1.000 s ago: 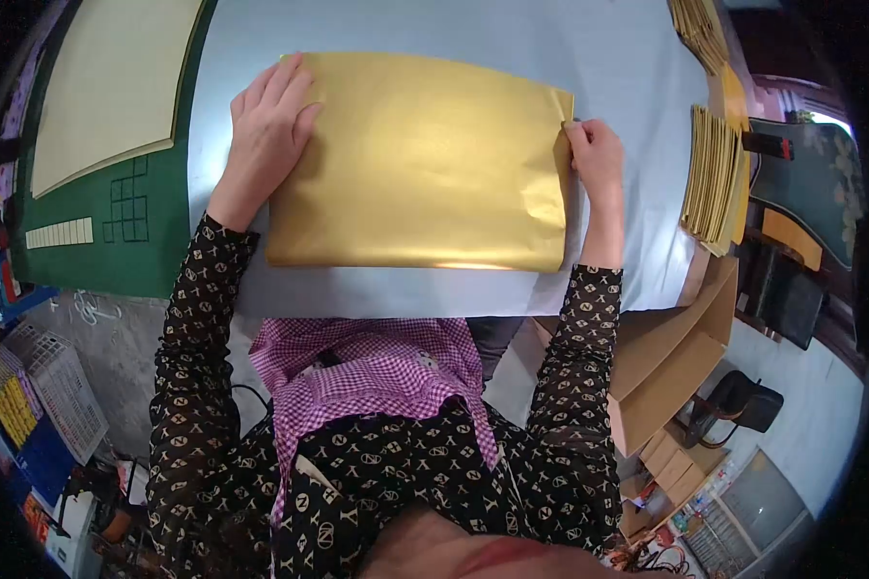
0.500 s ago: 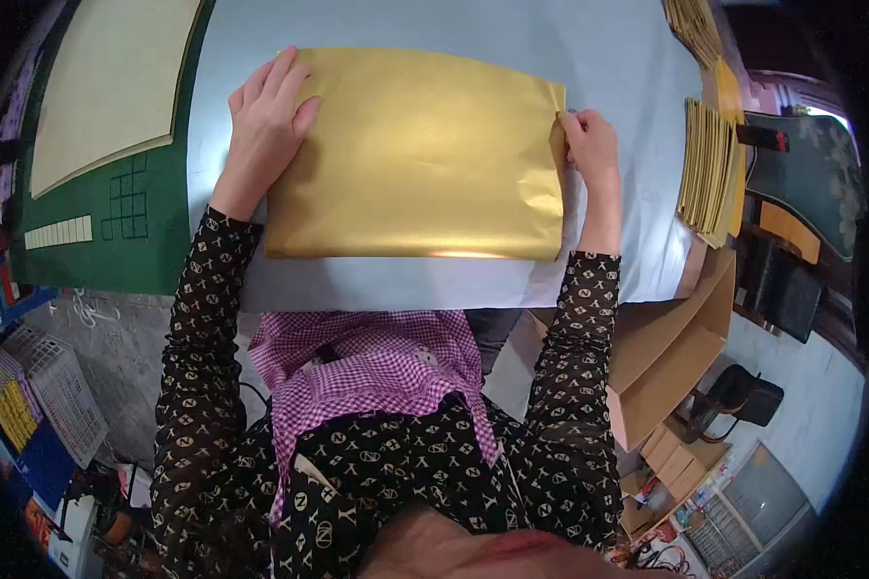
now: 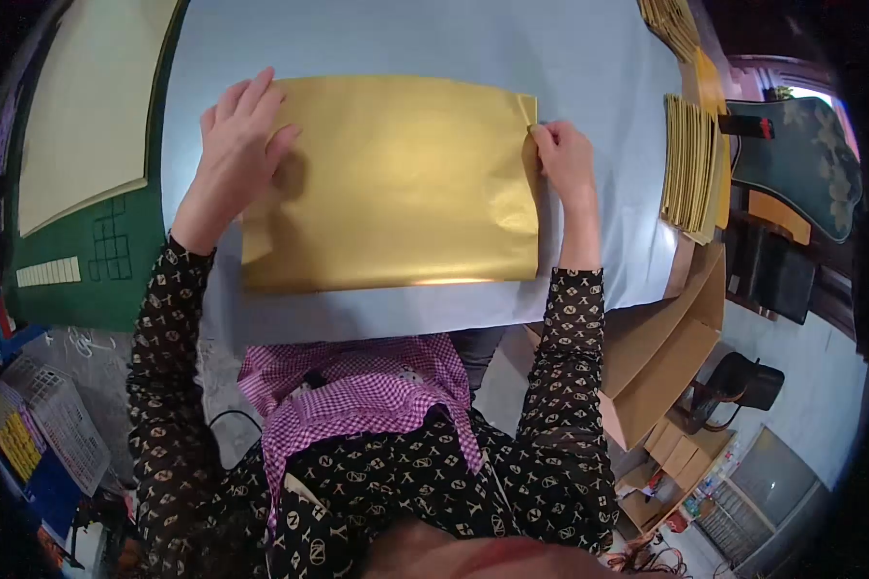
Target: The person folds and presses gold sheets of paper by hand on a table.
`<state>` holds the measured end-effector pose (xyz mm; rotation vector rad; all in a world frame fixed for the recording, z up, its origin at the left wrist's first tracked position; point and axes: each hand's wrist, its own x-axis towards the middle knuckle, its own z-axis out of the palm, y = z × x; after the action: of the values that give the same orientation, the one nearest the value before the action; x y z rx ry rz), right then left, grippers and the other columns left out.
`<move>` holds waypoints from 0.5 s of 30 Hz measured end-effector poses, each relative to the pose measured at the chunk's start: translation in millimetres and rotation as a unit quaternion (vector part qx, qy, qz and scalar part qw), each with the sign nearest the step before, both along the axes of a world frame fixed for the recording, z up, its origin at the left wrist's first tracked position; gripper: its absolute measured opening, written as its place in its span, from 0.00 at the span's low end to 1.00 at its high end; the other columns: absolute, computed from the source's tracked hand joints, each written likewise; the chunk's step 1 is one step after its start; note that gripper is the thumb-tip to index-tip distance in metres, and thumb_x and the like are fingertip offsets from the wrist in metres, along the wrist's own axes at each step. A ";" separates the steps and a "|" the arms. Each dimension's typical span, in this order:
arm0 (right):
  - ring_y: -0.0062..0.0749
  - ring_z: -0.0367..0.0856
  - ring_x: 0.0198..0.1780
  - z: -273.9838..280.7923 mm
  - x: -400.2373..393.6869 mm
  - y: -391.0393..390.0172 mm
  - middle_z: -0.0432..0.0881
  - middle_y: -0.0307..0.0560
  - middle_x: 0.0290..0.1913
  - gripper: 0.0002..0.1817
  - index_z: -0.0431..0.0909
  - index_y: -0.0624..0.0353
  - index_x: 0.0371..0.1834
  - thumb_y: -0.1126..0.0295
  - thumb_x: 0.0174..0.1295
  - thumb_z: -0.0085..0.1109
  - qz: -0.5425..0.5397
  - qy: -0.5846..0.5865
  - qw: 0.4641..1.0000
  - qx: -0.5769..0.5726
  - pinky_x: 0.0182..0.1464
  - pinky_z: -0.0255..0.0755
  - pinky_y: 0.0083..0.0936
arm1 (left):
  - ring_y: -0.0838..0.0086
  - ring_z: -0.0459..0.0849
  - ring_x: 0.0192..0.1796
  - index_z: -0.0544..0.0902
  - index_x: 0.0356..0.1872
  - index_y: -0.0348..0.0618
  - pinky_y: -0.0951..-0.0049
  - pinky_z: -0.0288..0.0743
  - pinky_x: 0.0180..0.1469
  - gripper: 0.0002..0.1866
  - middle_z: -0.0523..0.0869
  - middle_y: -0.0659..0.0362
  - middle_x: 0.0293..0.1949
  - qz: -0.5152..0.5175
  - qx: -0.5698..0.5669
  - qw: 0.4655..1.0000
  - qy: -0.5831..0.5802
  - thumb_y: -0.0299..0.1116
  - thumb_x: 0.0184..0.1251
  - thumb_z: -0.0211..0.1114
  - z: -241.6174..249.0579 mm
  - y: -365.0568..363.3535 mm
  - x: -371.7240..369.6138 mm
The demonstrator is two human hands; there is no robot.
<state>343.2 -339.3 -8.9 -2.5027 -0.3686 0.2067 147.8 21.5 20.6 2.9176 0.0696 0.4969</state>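
A gold sheet of paper [image 3: 396,183] lies across the pale table covering in front of me, its long lower edge curved over like a fold. My left hand [image 3: 237,145] is at the sheet's upper left corner, fingers spread and thumb over the paper. At the upper right edge, my right hand [image 3: 562,159] pinches the paper between thumb and curled fingers. Small creases show in the gold surface below that grip.
Pale sheets [image 3: 92,106] rest on a green mat [image 3: 77,309] to the left, near a white strip [image 3: 48,272]. Stacked gold folded pieces [image 3: 688,169] stand along the table's right side. Beneath them is an open cardboard box [image 3: 661,357]. A chair [image 3: 743,386] stands farther right.
The whole view has shifted, so table and paper appear lower and farther left. My left fingers are spread a little wider at the corner; my right hand keeps its pinch.
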 end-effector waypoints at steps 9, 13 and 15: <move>0.37 0.80 0.29 20.4 -14.0 10.6 0.82 0.55 0.27 0.17 0.80 0.68 0.36 0.60 0.64 0.59 -0.015 -0.022 0.999 -0.027 0.35 0.72 0.31 | 0.61 0.74 0.55 0.82 0.41 0.39 0.58 0.67 0.58 0.11 0.78 0.53 0.48 -0.222 -0.159 0.957 0.100 0.36 0.67 0.59 -6.0 -104.2 144.2; 0.38 0.81 0.30 23.4 -18.7 11.3 0.83 0.55 0.28 0.15 0.80 0.67 0.36 0.62 0.64 0.59 -0.033 0.004 0.999 -0.016 0.36 0.73 0.31 | 0.61 0.74 0.52 0.82 0.37 0.38 0.59 0.65 0.55 0.10 0.77 0.54 0.45 -0.251 -0.169 0.952 0.038 0.34 0.67 0.58 -23.9 -135.2 163.4; 0.37 0.81 0.31 22.0 -17.2 11.2 0.83 0.54 0.29 0.14 0.80 0.68 0.37 0.63 0.65 0.59 -0.044 0.016 0.999 -0.020 0.37 0.73 0.30 | 0.63 0.74 0.51 0.82 0.42 0.40 0.63 0.66 0.53 0.10 0.77 0.57 0.44 -0.240 -0.149 0.958 0.045 0.31 0.62 0.62 -25.5 -140.5 166.1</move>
<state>326.0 -328.2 13.0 -2.5461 -0.2425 0.2216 313.9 -118.9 -4.8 2.5308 -0.4951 0.2444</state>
